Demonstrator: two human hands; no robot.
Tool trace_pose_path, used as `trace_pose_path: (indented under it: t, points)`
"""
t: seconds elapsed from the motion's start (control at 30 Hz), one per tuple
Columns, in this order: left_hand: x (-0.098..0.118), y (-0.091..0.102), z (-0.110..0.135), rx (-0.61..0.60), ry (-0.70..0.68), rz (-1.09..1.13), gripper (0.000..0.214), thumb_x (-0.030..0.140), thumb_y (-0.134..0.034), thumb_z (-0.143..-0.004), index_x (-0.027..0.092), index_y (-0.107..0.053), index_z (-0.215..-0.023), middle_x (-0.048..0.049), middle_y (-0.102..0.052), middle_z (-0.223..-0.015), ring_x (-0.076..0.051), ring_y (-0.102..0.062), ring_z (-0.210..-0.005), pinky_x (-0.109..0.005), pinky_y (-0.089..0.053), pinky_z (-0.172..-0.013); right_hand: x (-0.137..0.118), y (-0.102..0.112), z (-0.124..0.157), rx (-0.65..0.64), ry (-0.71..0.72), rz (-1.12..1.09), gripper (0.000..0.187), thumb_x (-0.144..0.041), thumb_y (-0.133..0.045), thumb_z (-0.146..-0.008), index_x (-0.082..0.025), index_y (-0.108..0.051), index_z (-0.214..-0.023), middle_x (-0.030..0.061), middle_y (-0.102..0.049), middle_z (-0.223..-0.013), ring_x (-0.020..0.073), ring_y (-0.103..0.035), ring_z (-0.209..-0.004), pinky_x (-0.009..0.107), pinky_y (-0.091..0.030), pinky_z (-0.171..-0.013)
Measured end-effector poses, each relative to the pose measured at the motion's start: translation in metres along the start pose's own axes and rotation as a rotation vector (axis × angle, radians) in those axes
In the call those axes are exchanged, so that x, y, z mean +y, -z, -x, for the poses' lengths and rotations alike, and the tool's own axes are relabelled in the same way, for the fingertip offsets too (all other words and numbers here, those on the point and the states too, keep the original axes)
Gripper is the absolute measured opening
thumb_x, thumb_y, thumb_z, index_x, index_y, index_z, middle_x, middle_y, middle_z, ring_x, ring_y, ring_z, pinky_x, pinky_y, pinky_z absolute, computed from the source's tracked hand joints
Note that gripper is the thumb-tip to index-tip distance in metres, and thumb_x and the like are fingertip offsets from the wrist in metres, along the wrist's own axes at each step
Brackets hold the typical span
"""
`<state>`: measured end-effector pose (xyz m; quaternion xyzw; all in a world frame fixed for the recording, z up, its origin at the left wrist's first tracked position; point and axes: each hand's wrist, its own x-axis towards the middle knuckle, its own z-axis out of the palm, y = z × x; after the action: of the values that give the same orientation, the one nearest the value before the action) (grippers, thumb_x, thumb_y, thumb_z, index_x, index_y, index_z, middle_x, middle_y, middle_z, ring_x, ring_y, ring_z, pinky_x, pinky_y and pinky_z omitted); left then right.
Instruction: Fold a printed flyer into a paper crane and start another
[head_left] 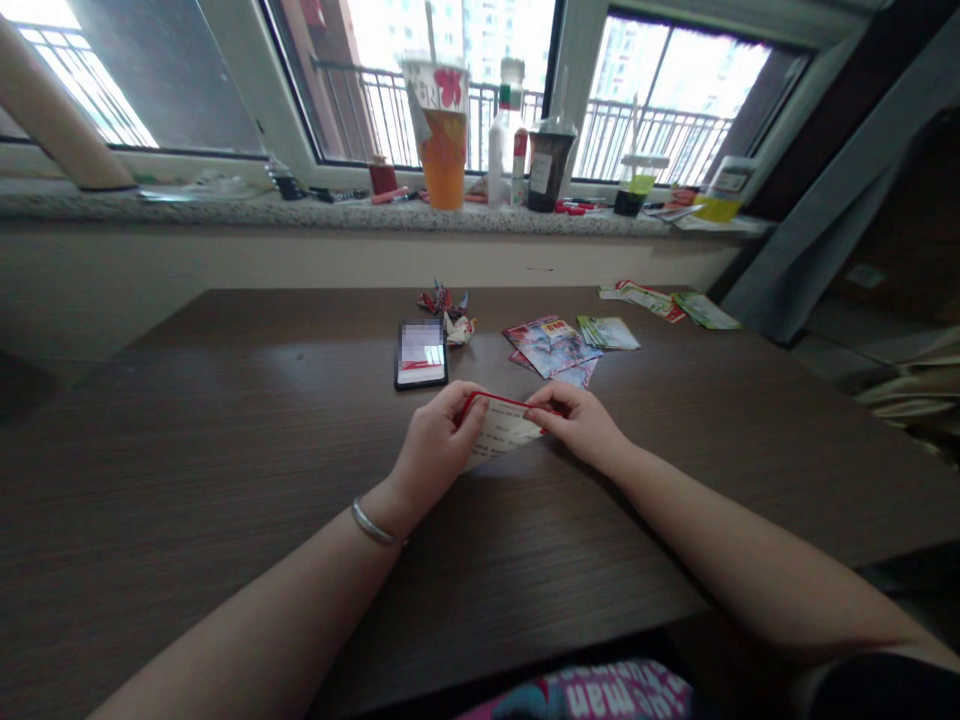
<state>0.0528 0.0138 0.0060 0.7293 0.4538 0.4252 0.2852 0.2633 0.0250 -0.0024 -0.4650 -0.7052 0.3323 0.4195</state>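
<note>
Between my two hands is a sheet of printed paper, whitish with dark text and a red strip along its far edge. My left hand pinches its left end, thumb on top. At the right end, my right hand grips the red edge between thumb and fingers. The paper is held low over the dark wooden table. Just beyond my left hand lies a phone with a lit screen. Past my right hand rest several colourful printed sheets.
Crumpled colourful paper lies behind the phone. Farther right are green-printed papers and more printed strips. On the stone windowsill stand a tall orange drink cup, a clear bottle and a dark drink cup.
</note>
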Motion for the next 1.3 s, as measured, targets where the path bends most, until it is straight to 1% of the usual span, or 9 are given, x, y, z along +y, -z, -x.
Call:
trace_pose_path:
  t: [0.23, 0.33, 0.53, 0.63, 0.8, 0.9, 0.97, 1.07, 1.3]
  points:
    - [0.002, 0.001, 0.0, 0.04, -0.037, -0.025, 0.021, 0.033, -0.047, -0.093, 0.021, -0.06, -0.103, 0.002, -0.058, -0.071, -0.011, -0.05, -0.059, -0.023, -0.039, -0.054, -0.001, 0.0, 0.0, 0.003, 0.038, -0.004, 0.01, -0.028, -0.066, -0.077, -0.02, -0.07, -0.08, 0.0014, -0.066, -0.078, 0.0141, -0.058, -0.073, 0.029, -0.046, -0.07]
    - [0.0, 0.0, 0.0, 0.062, -0.029, -0.002, 0.02, 0.034, -0.047, -0.093, 0.021, -0.059, -0.103, 0.001, -0.061, -0.074, -0.012, -0.053, -0.061, -0.023, -0.041, -0.055, -0.003, 0.0, 0.001, 0.003, 0.045, -0.017, 0.011, -0.029, -0.067, -0.077, -0.02, -0.071, -0.081, 0.0019, -0.067, -0.079, 0.0143, -0.06, -0.074, 0.03, -0.048, -0.071]
    - [-0.008, -0.002, -0.001, 0.09, 0.009, 0.039, 0.021, 0.037, -0.047, -0.093, 0.022, -0.057, -0.103, -0.0004, -0.063, -0.075, -0.014, -0.058, -0.064, -0.025, -0.045, -0.057, -0.008, 0.001, 0.004, 0.018, -0.03, -0.111, 0.019, -0.032, -0.068, -0.076, -0.02, -0.071, -0.089, 0.0031, -0.072, -0.085, 0.0146, -0.065, -0.073, 0.031, -0.054, -0.071]
    - [-0.01, -0.003, -0.001, 0.106, 0.014, 0.056, 0.02, 0.037, -0.048, -0.093, 0.022, -0.057, -0.102, -0.0012, -0.065, -0.079, -0.015, -0.059, -0.066, -0.025, -0.046, -0.058, -0.006, 0.003, 0.004, 0.026, -0.046, -0.124, 0.02, -0.033, -0.068, -0.075, -0.02, -0.071, -0.089, 0.0034, -0.073, -0.086, 0.0152, -0.067, -0.074, 0.032, -0.056, -0.072]
    - [-0.008, -0.002, -0.002, 0.108, -0.005, 0.083, 0.018, 0.035, -0.049, -0.092, 0.021, -0.057, -0.1, -0.002, -0.066, -0.082, -0.015, -0.062, -0.071, -0.026, -0.048, -0.061, -0.002, 0.005, 0.0, 0.074, -0.083, -0.049, 0.017, -0.033, -0.069, -0.073, -0.019, -0.073, -0.083, 0.0038, -0.073, -0.079, 0.016, -0.065, -0.071, 0.031, -0.053, -0.069]
    - [-0.006, -0.001, -0.003, 0.1, -0.037, 0.075, 0.02, 0.033, -0.048, -0.093, 0.021, -0.057, -0.106, -0.0027, -0.068, -0.09, -0.016, -0.063, -0.076, -0.026, -0.049, -0.066, -0.003, 0.006, -0.001, 0.09, -0.092, -0.017, 0.018, -0.033, -0.069, -0.073, -0.019, -0.073, -0.083, 0.0038, -0.073, -0.077, 0.0163, -0.065, -0.07, 0.031, -0.052, -0.068]
    - [-0.005, 0.0, -0.003, 0.106, -0.056, 0.029, 0.022, 0.032, -0.048, -0.093, 0.021, -0.059, -0.108, -0.0025, -0.068, -0.092, -0.015, -0.063, -0.076, -0.026, -0.049, -0.067, -0.005, 0.007, -0.001, 0.095, -0.098, -0.016, 0.018, -0.033, -0.069, -0.072, -0.019, -0.074, -0.083, 0.0039, -0.073, -0.078, 0.0162, -0.065, -0.069, 0.031, -0.052, -0.068]
    - [-0.005, 0.001, -0.005, 0.124, -0.067, -0.039, 0.021, 0.032, -0.048, -0.093, 0.02, -0.062, -0.104, -0.0027, -0.068, -0.09, -0.015, -0.063, -0.077, -0.026, -0.048, -0.067, -0.005, 0.007, -0.001, 0.091, -0.126, -0.055, 0.022, -0.034, -0.07, -0.07, -0.019, -0.073, -0.086, 0.0042, -0.073, -0.079, 0.0157, -0.065, -0.068, 0.031, -0.052, -0.068]
    - [-0.014, 0.0, -0.006, 0.149, -0.064, -0.028, 0.02, 0.03, -0.048, -0.093, 0.02, -0.061, -0.103, -0.0037, -0.068, -0.091, -0.016, -0.063, -0.079, -0.026, -0.049, -0.067, 0.002, 0.009, -0.003, 0.096, -0.172, -0.062, 0.021, -0.033, -0.07, -0.07, -0.017, -0.071, -0.083, 0.0033, -0.07, -0.072, 0.0134, -0.06, -0.062, 0.029, -0.049, -0.061]
